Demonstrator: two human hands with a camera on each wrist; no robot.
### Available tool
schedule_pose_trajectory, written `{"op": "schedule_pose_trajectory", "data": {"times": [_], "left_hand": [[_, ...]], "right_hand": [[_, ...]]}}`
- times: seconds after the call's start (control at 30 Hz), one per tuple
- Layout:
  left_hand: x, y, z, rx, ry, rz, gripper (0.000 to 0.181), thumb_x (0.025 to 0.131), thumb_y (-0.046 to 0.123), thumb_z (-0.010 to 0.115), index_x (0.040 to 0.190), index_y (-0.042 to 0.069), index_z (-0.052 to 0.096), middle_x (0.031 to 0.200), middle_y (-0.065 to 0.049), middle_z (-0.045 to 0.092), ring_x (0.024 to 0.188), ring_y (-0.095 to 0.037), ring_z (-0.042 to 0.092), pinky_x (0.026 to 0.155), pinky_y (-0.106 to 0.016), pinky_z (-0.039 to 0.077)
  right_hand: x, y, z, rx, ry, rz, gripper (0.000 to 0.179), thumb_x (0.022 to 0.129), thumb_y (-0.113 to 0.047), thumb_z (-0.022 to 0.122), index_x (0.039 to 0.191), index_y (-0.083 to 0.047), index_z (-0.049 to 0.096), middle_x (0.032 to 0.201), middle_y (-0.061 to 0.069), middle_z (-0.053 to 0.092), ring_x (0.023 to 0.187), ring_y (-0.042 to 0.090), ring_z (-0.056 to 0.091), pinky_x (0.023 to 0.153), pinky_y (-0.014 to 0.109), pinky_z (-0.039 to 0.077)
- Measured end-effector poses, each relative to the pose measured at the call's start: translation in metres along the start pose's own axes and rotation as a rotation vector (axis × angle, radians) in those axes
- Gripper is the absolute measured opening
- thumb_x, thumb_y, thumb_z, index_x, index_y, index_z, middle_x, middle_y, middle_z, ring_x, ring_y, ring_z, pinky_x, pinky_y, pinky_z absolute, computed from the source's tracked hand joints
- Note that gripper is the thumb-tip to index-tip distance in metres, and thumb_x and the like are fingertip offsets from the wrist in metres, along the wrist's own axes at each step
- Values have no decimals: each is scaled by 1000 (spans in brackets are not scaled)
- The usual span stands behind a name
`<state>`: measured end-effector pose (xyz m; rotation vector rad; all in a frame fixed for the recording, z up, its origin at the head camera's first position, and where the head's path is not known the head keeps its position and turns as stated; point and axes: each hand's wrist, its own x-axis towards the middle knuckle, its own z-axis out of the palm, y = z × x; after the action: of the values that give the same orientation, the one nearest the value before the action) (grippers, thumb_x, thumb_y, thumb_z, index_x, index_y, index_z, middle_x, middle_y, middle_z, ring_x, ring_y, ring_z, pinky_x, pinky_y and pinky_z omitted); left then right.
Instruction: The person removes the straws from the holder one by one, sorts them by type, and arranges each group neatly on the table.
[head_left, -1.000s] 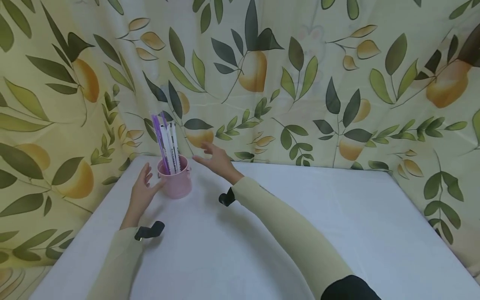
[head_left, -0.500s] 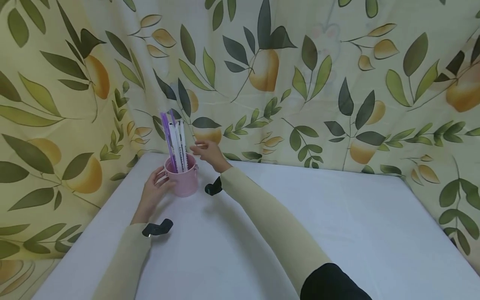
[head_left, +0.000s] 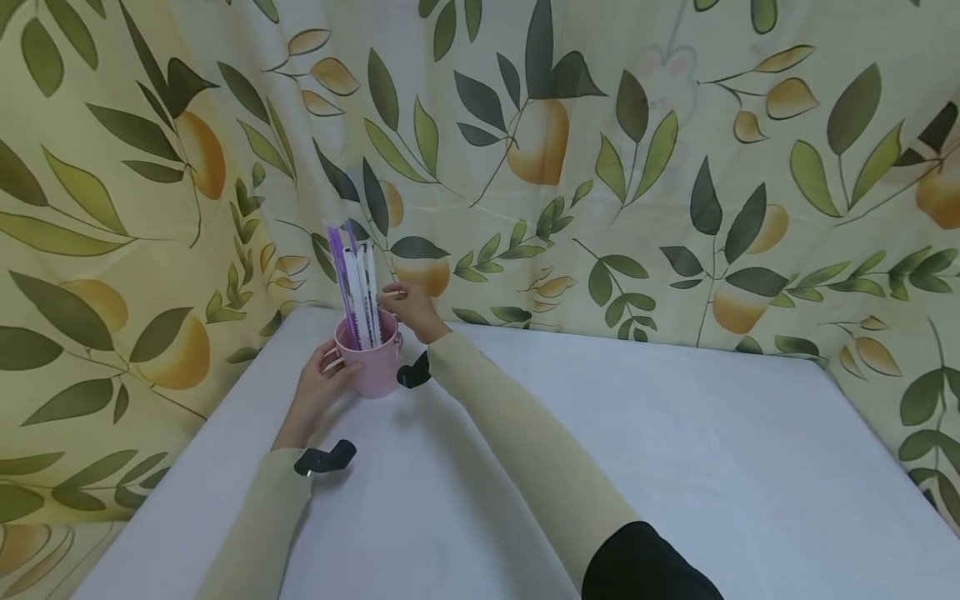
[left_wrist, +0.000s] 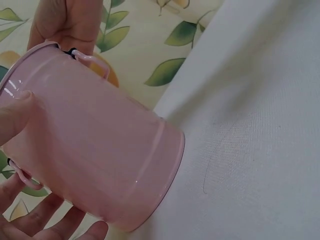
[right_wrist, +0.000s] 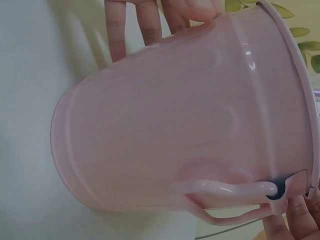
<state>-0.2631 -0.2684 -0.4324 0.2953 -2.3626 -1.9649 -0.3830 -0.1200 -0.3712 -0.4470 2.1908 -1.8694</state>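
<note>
A small pink metal bucket (head_left: 377,372) stands upright on the table, with white and purple pens or sticks (head_left: 362,296) rising from it. From the left, my left hand (head_left: 318,387) holds the bucket's side. Its thumb lies on the near wall in the left wrist view, and its fingers (left_wrist: 60,220) bend round below the side loop. My right hand (head_left: 416,312) is at the right back of the rim, beside the sticks. The right wrist view shows some right fingers (right_wrist: 295,220) by the rim and loop handle (right_wrist: 225,189); their tips are hidden behind the bucket.
A white cloth covers the table (head_left: 600,433). A curtain with leaves and orange fruit (head_left: 540,142) hangs close behind and along the left side. The bucket is near the table's back left corner.
Both hands have closed in on the bucket: the left from beside it onto its wall, the right leftward to its rim. The bucket shifts right in view as the whole scene shifts.
</note>
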Motion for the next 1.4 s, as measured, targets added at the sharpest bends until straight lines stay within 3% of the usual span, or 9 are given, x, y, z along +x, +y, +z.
{"op": "schedule_pose_trajectory", "data": {"times": [0.23, 0.4, 0.63, 0.83, 1.07, 1.2, 1.4], "left_hand": [[-1, -2, 5, -92, -29, -12, 73, 93, 19, 58, 151, 15, 13, 155, -20, 19, 141, -38, 25, 115, -50, 32], [-1, -2, 7, -109, -54, 7, 71, 95, 20, 55, 151, 15, 13, 155, -20, 17, 141, -39, 25, 115, -51, 33], [-3, -1, 6, -122, -62, 44, 69, 95, 16, 53, 151, 13, 14, 154, -22, 18, 140, -40, 27, 114, -51, 34], [-3, 4, 4, -161, -47, 40, 71, 94, 15, 55, 151, 12, 13, 155, -20, 16, 141, -39, 25, 115, -51, 33], [0, 6, 3, -179, -32, 17, 68, 95, 14, 53, 151, 9, 15, 156, -19, 16, 140, -37, 27, 115, -51, 33], [1, 5, 1, -181, -35, 5, 67, 95, 12, 52, 151, 10, 14, 155, -20, 17, 138, -36, 30, 115, -49, 33], [-1, 7, 0, -184, -54, 4, 68, 96, 13, 51, 151, 10, 11, 156, -20, 14, 139, -37, 27, 115, -49, 33]], "right_hand": [[-2, 1, 0, -44, 15, -11, 29, 87, -9, 64, 114, 1, 64, 113, 19, 66, 101, 27, 64, 80, 24, 56], [-6, 0, -3, -55, 17, -19, 24, 88, -8, 64, 110, 0, 66, 112, 16, 66, 96, 21, 61, 89, 26, 55], [-13, -14, -9, 28, -13, -61, 26, 91, -8, 60, 115, 3, 63, 116, 20, 64, 105, 29, 63, 92, 28, 56], [-12, -34, -17, 97, -8, -133, 28, 91, -6, 59, 116, 6, 61, 116, 23, 62, 105, 33, 63, 87, 30, 58], [-14, -69, -32, 145, 46, -197, 28, 89, -4, 61, 114, 7, 62, 112, 24, 64, 92, 25, 67, 84, 30, 60], [-17, -91, -44, 157, 61, -249, 28, 89, -4, 61, 114, 9, 62, 109, 25, 64, 81, 20, 67, 88, 39, 58], [-31, -116, -65, 145, 42, -269, 28, 89, -8, 62, 114, 5, 63, 109, 21, 65, 85, 21, 68, 92, 42, 56]]}}
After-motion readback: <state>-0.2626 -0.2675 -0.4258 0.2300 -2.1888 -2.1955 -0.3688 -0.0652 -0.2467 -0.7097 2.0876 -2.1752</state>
